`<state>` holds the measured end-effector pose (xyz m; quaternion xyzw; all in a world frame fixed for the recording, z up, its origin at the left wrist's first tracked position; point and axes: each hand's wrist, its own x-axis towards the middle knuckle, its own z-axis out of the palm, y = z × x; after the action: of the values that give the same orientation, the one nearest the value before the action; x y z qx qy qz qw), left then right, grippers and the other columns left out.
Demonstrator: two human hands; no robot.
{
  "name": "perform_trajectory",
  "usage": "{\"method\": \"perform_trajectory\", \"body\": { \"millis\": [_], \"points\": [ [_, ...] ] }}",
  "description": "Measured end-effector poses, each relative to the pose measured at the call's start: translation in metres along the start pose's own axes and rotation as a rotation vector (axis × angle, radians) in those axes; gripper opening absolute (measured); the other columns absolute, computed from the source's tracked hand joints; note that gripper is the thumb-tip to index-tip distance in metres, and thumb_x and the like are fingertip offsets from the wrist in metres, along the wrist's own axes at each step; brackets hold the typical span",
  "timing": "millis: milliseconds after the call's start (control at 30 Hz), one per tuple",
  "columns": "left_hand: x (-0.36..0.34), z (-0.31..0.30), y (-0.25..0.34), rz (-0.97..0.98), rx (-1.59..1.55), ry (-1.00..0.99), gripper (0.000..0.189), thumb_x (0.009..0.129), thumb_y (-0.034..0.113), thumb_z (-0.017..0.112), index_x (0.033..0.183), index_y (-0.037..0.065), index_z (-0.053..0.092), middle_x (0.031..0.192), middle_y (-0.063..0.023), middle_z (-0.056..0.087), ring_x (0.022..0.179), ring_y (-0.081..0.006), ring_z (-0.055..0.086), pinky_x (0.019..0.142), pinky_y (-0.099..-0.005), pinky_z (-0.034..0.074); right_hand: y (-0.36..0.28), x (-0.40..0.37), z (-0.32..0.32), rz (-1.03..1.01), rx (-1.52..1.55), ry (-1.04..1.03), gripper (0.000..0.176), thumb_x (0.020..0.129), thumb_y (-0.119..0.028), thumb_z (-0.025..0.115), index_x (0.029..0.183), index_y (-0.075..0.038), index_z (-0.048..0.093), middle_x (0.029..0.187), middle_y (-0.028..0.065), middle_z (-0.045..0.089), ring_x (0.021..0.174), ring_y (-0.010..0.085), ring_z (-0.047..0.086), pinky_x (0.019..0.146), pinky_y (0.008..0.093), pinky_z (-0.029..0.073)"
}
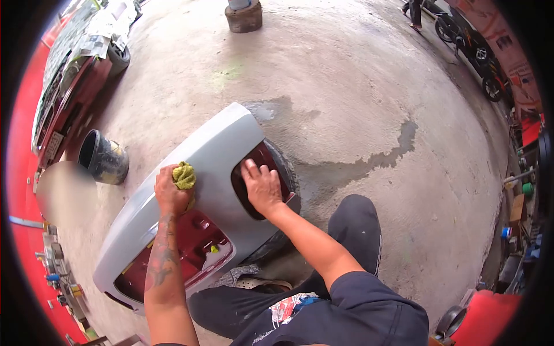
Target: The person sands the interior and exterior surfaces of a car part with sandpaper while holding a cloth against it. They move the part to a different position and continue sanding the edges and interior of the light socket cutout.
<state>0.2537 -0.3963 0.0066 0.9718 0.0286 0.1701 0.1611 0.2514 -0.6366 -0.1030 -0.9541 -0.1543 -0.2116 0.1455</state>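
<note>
Dark trousers cover my bent knees at 4 and 7 o'clock from the middle of my view, with a shoe between them near 6. Against my legs, the grey panel lies tilted, stretching from 8 towards 11 o'clock, with two dark red recesses in it. My left hand, at 9 o'clock on the panel, is closed round a yellow-green cloth, its folds bunching out beside my thumb. My right hand, just off centre towards 8, is loosely open, fingers a little bent and spread over the upper recess; I see nothing in its grip, though the palm is hidden. I can't tell whether those fingertips touch the red.

A tyre shows just behind the panel's right edge. Further out, a wet streak crosses the concrete at 3 o'clock. A bucket stands at 9, a car beyond it at 10, a block near 12, and a motorbike at 2.
</note>
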Motion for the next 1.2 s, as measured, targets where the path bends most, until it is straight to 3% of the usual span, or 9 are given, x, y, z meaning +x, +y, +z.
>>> {"method": "perform_trajectory", "body": {
  "millis": [133, 200, 333, 400, 600, 800, 833, 1067, 1200],
  "points": [
    [0.003, 0.001, -0.004, 0.038, -0.006, -0.007, 0.039, 0.075, 0.029, 0.077, 0.108, 0.012, 0.067, 0.111, -0.0081, 0.065, 0.105, -0.0337, 0.060, 0.092, -0.0447, 0.046, 0.025, 0.004, -0.009, -0.162, -0.051, -0.085, 0.046, 0.088, -0.015, 0.056, 0.133, -0.012, 0.061, 0.133, 0.0014, 0.053, 0.096, 0.0221, 0.055, 0.074, 0.0389, 0.045],
    [0.000, 0.004, -0.005, 0.042, 0.010, 0.017, 0.038, 0.075, 0.029, 0.077, 0.108, 0.013, 0.067, 0.110, -0.0088, 0.066, 0.104, -0.0348, 0.060, 0.090, -0.0458, 0.048, 0.018, 0.003, -0.003, -0.002, -0.003, -0.003, 0.045, 0.088, -0.017, 0.056, 0.132, -0.013, 0.062, 0.131, 0.0010, 0.054, 0.096, 0.0220, 0.056, 0.075, 0.0392, 0.045],
    [0.000, 0.003, -0.008, 0.059, 0.024, -0.008, 0.045, 0.074, 0.025, 0.082, 0.114, 0.012, 0.066, 0.108, -0.0112, 0.067, 0.104, -0.0343, 0.061, 0.091, -0.0428, 0.048, 0.008, -0.006, 0.001, -0.202, 0.012, 0.027, 0.043, 0.089, -0.016, 0.055, 0.130, -0.016, 0.064, 0.131, -0.0004, 0.055, 0.094, 0.0218, 0.056, 0.075, 0.0383, 0.045],
    [0.003, 0.003, -0.009, 0.061, 0.029, -0.026, 0.045, 0.074, 0.024, 0.082, 0.114, 0.011, 0.066, 0.108, -0.0111, 0.066, 0.104, -0.0341, 0.061, 0.091, -0.0428, 0.048, 0.033, 0.005, -0.002, -0.106, -0.084, -0.055, 0.042, 0.087, -0.017, 0.057, 0.129, -0.016, 0.065, 0.131, -0.0016, 0.057, 0.092, 0.0210, 0.056, 0.073, 0.0374, 0.046],
    [0.000, 0.004, -0.011, 0.044, 0.026, -0.026, 0.046, 0.072, 0.029, 0.082, 0.113, 0.014, 0.066, 0.112, -0.0089, 0.066, 0.104, -0.0336, 0.060, 0.091, -0.0445, 0.048, 0.014, 0.002, 0.006, 0.098, 0.136, 0.174, 0.037, 0.089, -0.016, 0.059, 0.125, -0.014, 0.067, 0.129, -0.0023, 0.058, 0.085, 0.0217, 0.058, 0.069, 0.0390, 0.047],
    [0.003, 0.006, -0.015, 0.061, 0.036, -0.031, 0.047, 0.072, 0.029, 0.083, 0.114, 0.015, 0.066, 0.112, -0.0085, 0.066, 0.105, -0.0335, 0.061, 0.091, -0.0443, 0.048, 0.026, 0.003, 0.000, -0.178, 0.003, 0.018, 0.034, 0.088, -0.016, 0.057, 0.120, -0.014, 0.068, 0.126, 0.0005, 0.058, 0.085, 0.0222, 0.057, 0.069, 0.0386, 0.046],
    [0.003, 0.006, -0.016, 0.056, 0.035, -0.023, 0.048, 0.071, 0.029, 0.083, 0.114, 0.015, 0.066, 0.112, -0.0084, 0.066, 0.105, -0.0335, 0.061, 0.090, -0.0443, 0.048, 0.034, 0.008, 0.004, -0.045, 0.046, 0.118, 0.033, 0.088, -0.017, 0.057, 0.119, -0.014, 0.068, 0.124, 0.0008, 0.060, 0.085, 0.0216, 0.057, 0.069, 0.0382, 0.045],
    [0.004, 0.007, -0.020, 0.077, 0.060, -0.026, 0.050, 0.070, 0.030, 0.085, 0.114, 0.015, 0.067, 0.112, -0.0086, 0.066, 0.106, -0.0333, 0.061, 0.091, -0.0442, 0.049, 0.018, -0.005, 0.002, -0.173, 0.087, 0.002, 0.039, 0.087, -0.013, 0.057, 0.125, -0.015, 0.066, 0.132, 0.0002, 0.060, 0.087, 0.0228, 0.058, 0.070, 0.0393, 0.046],
    [0.003, 0.007, -0.019, 0.060, 0.045, -0.035, 0.050, 0.071, 0.031, 0.085, 0.115, 0.015, 0.067, 0.112, -0.0086, 0.066, 0.107, -0.0329, 0.061, 0.092, -0.0436, 0.049, -0.001, -0.006, 0.005, 0.067, 0.075, 0.010, 0.040, 0.086, -0.012, 0.057, 0.125, -0.016, 0.067, 0.125, -0.0012, 0.060, 0.089, 0.0224, 0.058, 0.070, 0.0390, 0.048]
  ]
}}
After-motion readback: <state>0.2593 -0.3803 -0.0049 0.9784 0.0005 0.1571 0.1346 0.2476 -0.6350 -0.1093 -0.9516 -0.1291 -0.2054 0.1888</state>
